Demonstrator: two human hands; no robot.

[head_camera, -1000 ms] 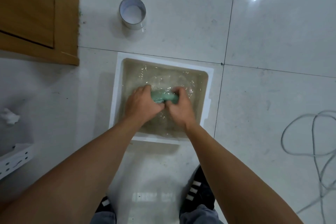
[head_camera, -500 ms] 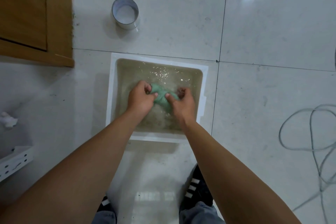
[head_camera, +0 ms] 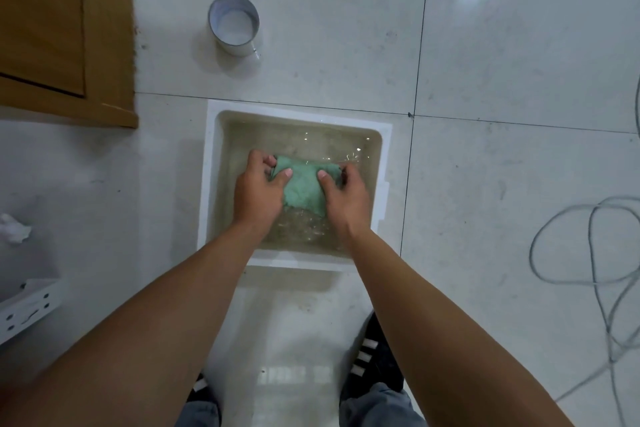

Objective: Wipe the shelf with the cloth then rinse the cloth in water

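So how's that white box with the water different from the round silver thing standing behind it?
The white box is square, wide and shallow, and holds murky water where both hands rinse a green cloth. The round silver thing is a small ring-shaped cylinder, untouched, with no water visible inside. Both sit on the tiled floor, open at the top.

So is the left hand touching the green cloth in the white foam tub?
Touching. The head view shows the left hand pinching the green cloth's left edge, thumb pressed on top.
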